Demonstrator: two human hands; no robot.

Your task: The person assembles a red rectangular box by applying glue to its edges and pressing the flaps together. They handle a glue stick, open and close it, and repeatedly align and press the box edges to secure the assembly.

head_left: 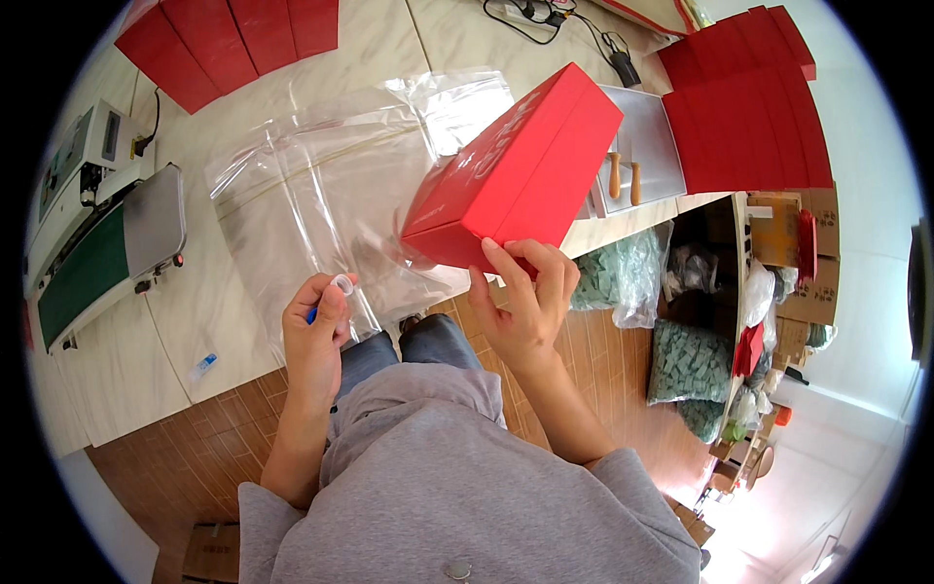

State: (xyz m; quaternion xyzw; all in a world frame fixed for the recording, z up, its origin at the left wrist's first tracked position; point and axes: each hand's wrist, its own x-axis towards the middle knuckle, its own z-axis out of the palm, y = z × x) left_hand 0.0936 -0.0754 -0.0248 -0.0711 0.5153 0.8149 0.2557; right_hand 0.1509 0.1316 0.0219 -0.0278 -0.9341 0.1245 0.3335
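A large red box point(516, 165) with pale lettering lies at an angle over a clear plastic sheet point(292, 195) on the table. My right hand point(530, 302) is at its near edge, with the fingertips touching the red surface and the thumb held apart below. To the left, my left hand point(316, 321) is closed around a small white ring-shaped roll point(342, 283), which looks like tape. A bit of blue point(311, 315) shows between those fingers. The roll is partly hidden by my thumb and fingers.
More red boxes stand at the back left point(233, 39) and far right point(749, 127). A green-topped machine point(92, 263) sits at left, near a small blue-and-white item point(202, 366). A metal tray point(647, 136) with wooden handles point(615, 175) is beyond the box. Filled plastic bags point(691, 360) lie below right.
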